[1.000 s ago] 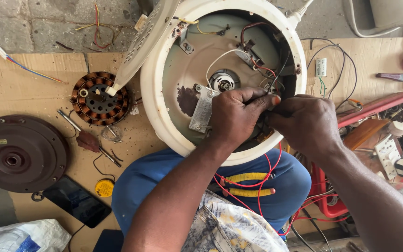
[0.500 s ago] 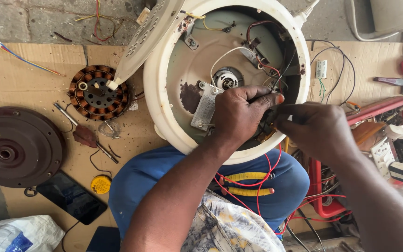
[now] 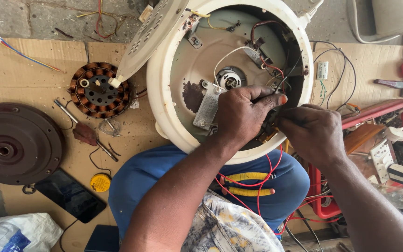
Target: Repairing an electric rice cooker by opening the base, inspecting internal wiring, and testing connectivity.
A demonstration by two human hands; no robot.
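Note:
A round cream appliance housing (image 3: 164, 107) lies upturned against my knees, its inside showing a metal plate, a central socket (image 3: 230, 79) and red, white and black wires. My left hand (image 3: 242, 116) reaches inside at the lower right, fingers pinched on a bundle of thin wires (image 3: 276, 79). My right hand (image 3: 313, 133) meets it from the right, fingers closed on a small part by the rim; the part itself is mostly hidden. Red wires (image 3: 262, 186) hang from the housing over my blue trousers.
On the cardboard to the left lie a copper-wound motor stator (image 3: 99, 91), a dark round motor cover (image 3: 15, 144), a screwdriver (image 3: 87, 133), a black phone (image 3: 71, 196) and a yellow tape roll (image 3: 100, 183). Red tool clutter and a white socket strip (image 3: 388, 158) crowd the right.
Both hands stay joined inside the housing's lower right; my left fingers have shifted slightly on the wires. The view has drifted a little to the right.

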